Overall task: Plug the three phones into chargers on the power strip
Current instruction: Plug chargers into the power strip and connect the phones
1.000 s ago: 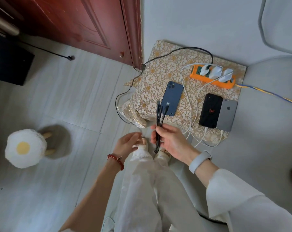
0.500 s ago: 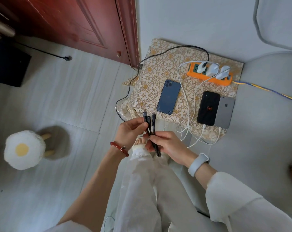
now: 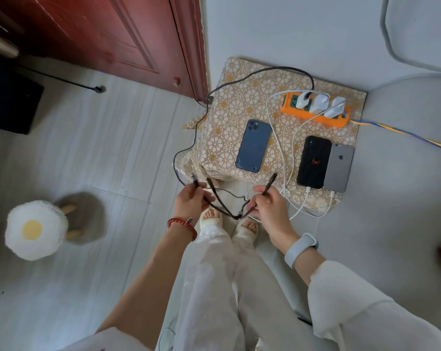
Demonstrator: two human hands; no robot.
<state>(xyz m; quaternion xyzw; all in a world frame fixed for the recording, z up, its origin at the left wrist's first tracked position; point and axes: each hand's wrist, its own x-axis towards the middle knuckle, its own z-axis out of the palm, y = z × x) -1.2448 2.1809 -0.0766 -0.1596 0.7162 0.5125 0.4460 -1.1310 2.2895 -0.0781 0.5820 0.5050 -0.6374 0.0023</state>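
Note:
An orange power strip [image 3: 313, 117] with three white chargers [image 3: 318, 102] lies at the back of a small table under a floral cloth [image 3: 229, 107]. A blue phone [image 3: 253, 146] lies face down with no cable in it. A black phone [image 3: 314, 162] and a grey phone [image 3: 339, 167] lie side by side, each with a white cable in its near end. A black multi-head cable [image 3: 227, 211] runs between my hands. My left hand [image 3: 190, 201] pinches one or two of its plugs; my right hand [image 3: 267, 203] pinches another plug, pointed toward the table.
A red-brown door [image 3: 108, 34] stands to the left of the table. A fried-egg stool [image 3: 36, 230] sits on the pale floor at left. A blue-yellow cord [image 3: 401, 133] leaves the strip to the right. My feet [image 3: 229, 224] are just before the table.
My hands have drawn apart, spreading the black cable's plugs that were bunched together in the right hand. My left hand has taken hold of plugs at its side.

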